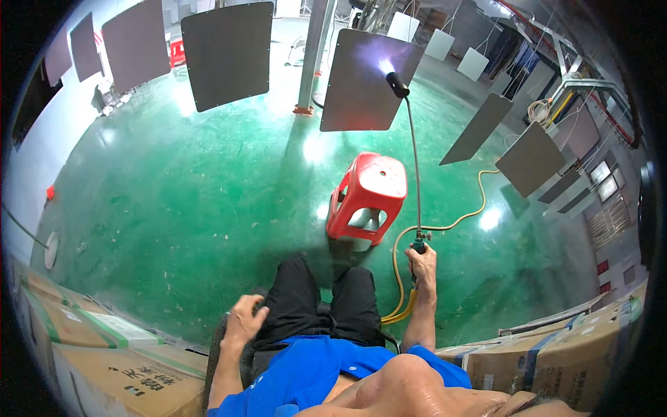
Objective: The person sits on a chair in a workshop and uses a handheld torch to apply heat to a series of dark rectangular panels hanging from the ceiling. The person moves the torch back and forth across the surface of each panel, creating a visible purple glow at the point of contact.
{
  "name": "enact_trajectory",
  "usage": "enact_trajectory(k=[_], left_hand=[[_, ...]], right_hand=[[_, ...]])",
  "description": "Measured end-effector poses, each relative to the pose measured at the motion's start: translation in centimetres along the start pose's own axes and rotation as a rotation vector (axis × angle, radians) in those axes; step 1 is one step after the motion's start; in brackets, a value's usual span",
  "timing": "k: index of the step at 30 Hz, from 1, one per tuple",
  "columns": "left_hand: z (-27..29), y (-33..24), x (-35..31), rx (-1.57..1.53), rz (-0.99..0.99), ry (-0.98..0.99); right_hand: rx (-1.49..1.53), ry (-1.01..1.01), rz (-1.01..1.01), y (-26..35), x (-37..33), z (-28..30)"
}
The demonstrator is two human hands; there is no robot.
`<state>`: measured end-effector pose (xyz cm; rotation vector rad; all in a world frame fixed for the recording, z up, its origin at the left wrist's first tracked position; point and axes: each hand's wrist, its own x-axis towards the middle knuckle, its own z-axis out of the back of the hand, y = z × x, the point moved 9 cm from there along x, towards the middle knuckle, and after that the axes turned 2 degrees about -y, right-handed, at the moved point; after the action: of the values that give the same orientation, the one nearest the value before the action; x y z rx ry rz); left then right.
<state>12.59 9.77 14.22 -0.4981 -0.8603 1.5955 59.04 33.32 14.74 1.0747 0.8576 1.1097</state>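
My right hand (422,264) is wrapped round the handle of a long gas torch (415,153). Its thin metal tube reaches forward to a black burner head (397,84). A bluish-white flame (386,67) comes from the burner onto the face of a hanging grey panel (354,101), and a violet glow spreads over the metal. From the handle a yellow hose (397,278) trails down beside my leg, and more of it curves across the floor. Empty, with fingers loosely apart, my left hand (244,320) lies beside my left thigh.
A red plastic stool (379,177) stands on the green floor between me and the panel. More grey panels (228,55) hang at the left, others (531,160) at the right. A steel post (316,59) rises behind. Cardboard boxes (132,382) flank me on both sides.
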Motion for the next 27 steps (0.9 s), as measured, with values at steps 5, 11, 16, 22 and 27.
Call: enact_trajectory(k=[5, 11, 16, 22, 27], left_hand=[[-3.1, -2.7, -4.8, -0.084, 0.022, 0.41], [-4.9, 2.9, -16.1, 0.208, 0.178, 1.139], [-3.8, 4.7, -23.2, 0.084, 0.332, 1.317], [-2.7, 2.8, -22.3, 0.057, 0.444, 1.188], [-3.3, 2.7, -21.1, 0.047, 0.442, 1.154]], right_hand=[[0.047, 0.07, 0.026, 3.6, 0.1, -2.5], [-0.001, 0.108, 0.087, 3.8, 0.0, -4.7], [-0.109, 0.078, 0.151, 3.4, -1.5, -5.2], [-0.228, 0.1, 0.103, 2.8, -3.4, -5.3], [-0.312, 0.109, 0.083, 0.0, -4.1, -5.5]])
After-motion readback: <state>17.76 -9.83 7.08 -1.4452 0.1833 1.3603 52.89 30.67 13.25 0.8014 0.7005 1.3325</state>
